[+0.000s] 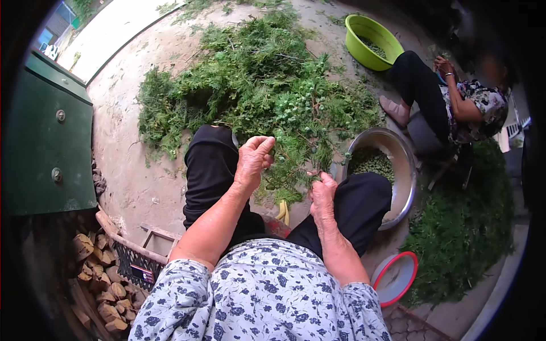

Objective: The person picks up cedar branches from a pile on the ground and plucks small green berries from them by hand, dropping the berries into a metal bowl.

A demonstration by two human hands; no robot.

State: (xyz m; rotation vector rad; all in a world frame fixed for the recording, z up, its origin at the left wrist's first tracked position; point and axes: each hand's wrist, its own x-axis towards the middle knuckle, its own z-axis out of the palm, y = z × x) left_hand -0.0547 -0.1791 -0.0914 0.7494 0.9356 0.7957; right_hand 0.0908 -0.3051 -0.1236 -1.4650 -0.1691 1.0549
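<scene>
Between my knees and beyond them lies a big heap of cut evergreen branches (pixel 244 74) with scale-like leaves and clusters of pale green berries. My right hand (pixel 322 196) is closed around the stem end of an evergreen branch (pixel 310 145), which points away toward the heap. To its left, my left hand (pixel 254 162) is raised over the greenery with thumb and fingers pinched together; whatever is in the pinch is too small to make out. Beside my right knee stands a steel basin (pixel 405 190) with many green berries (pixel 372 163) in it.
A lime-green tub (pixel 355 48) with berries stands at the far right. Nearby sits another person (pixel 455 102), hands raised together. More greenery (pixel 460 227) lies at right, near a red-rimmed basin (pixel 406 281). Left are a green metal box (pixel 54 136), chopped firewood (pixel 108 284) and a black crate (pixel 133 258).
</scene>
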